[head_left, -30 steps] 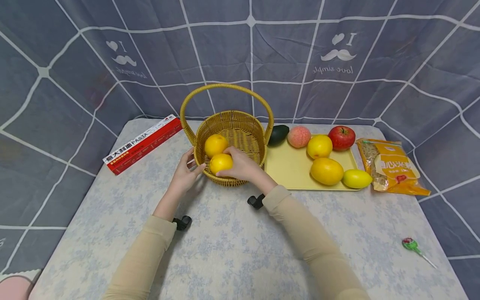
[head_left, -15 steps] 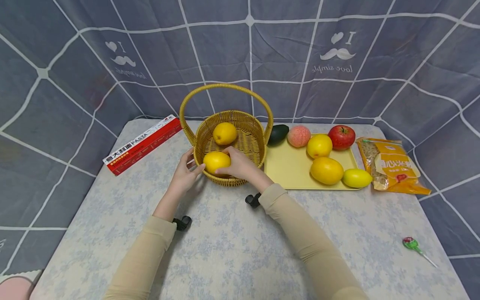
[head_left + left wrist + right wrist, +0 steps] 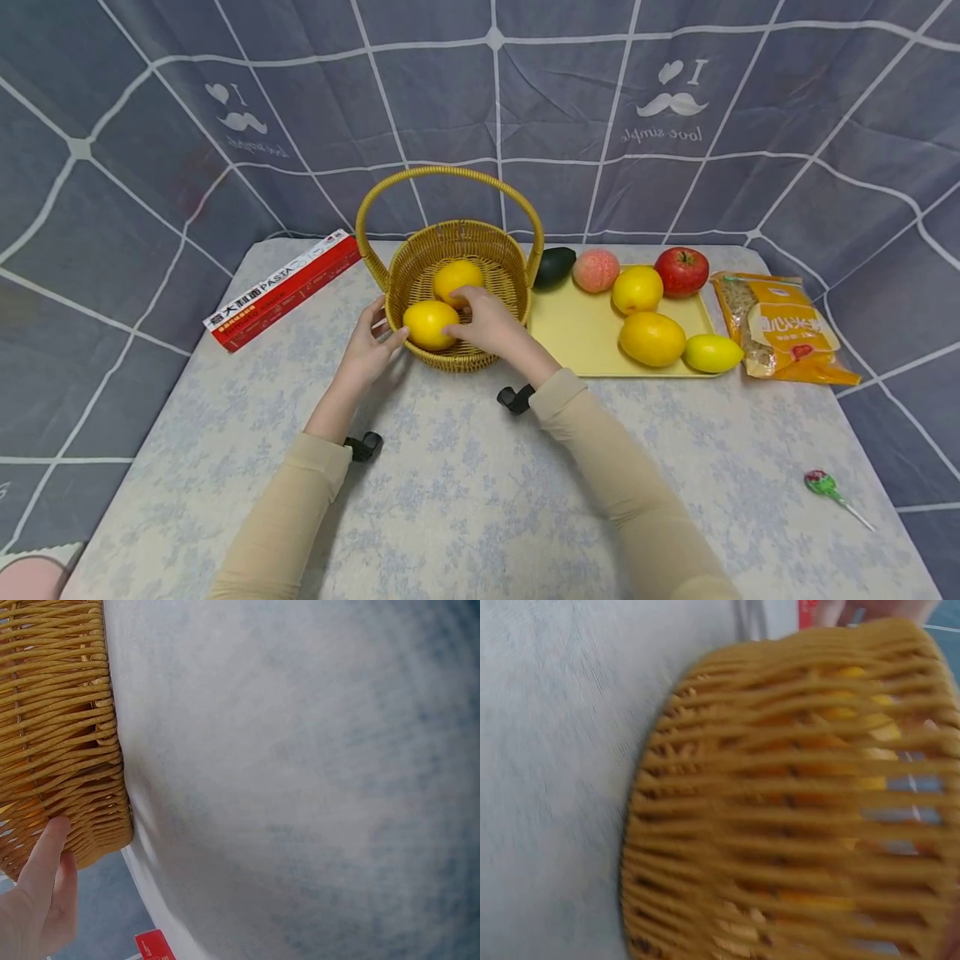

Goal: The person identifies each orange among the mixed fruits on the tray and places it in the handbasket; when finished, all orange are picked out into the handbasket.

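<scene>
A wicker basket [image 3: 528,287] with a tall arched handle stands on the table with two lemons in it. The near lemon [image 3: 430,325] lies against the front left wall, and the far lemon [image 3: 458,282] sits just behind it. My left hand [image 3: 367,350] touches the basket's left side from outside; in the left wrist view its fingers [image 3: 46,859] rest against the weave. My right hand [image 3: 491,322] reaches over the front right rim. Its thumb is at the near lemon's right edge and its fingertips overlap the far lemon. Woven wall hides most of this hand in the right wrist view.
Right of the basket, a yellow tray [image 3: 573,333] bears several fruits, including a red apple [image 3: 681,272]. An avocado [image 3: 555,267] lies between. Farther right are an orange food bag [image 3: 795,329] and a lollipop [image 3: 822,483]. A red pasta box [image 3: 285,290] lies left.
The far lemon first rolled back, then came forward and right. The near lemon shifted slightly left. My right hand has drawn rightward off the near lemon; the left hand stays on the basket.
</scene>
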Motion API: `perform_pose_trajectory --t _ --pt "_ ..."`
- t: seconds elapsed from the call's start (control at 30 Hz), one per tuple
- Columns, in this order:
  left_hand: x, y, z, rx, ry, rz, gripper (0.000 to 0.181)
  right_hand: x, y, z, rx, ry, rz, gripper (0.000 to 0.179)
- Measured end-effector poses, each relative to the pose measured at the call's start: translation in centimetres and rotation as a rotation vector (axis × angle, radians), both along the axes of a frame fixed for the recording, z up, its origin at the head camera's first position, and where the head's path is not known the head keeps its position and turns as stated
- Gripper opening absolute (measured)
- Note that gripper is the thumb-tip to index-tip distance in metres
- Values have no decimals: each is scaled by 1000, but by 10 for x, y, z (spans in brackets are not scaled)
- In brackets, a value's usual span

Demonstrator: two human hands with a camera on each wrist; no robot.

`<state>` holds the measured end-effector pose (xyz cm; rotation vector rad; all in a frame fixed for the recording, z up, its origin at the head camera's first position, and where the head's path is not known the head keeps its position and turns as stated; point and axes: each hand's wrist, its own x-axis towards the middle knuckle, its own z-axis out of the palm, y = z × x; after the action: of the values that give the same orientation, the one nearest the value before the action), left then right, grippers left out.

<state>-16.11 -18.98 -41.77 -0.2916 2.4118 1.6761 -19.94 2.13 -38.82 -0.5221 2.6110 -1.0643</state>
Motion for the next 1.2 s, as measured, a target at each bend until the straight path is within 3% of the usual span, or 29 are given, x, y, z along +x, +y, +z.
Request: perform_pose_trajectory --t 0.23,0.43,0.7,0.97,1.2 --pt "2 -1 2 8 0 -6 78 8 27 11 -199 17 11 52" --pt "2 -2 1 4 3 -9 76 16 57 16 -270 12 -14 48" --pt "1 0 1 -6 0 -12 77 28 108 18 -252 18 -96 46" --pt "1 -1 0 -4 6 -15 77 42 159 10 -187 12 -196 51" --pt "0 -2 -1 -13 6 -12 76 52 200 6 -122 73 -300 56"
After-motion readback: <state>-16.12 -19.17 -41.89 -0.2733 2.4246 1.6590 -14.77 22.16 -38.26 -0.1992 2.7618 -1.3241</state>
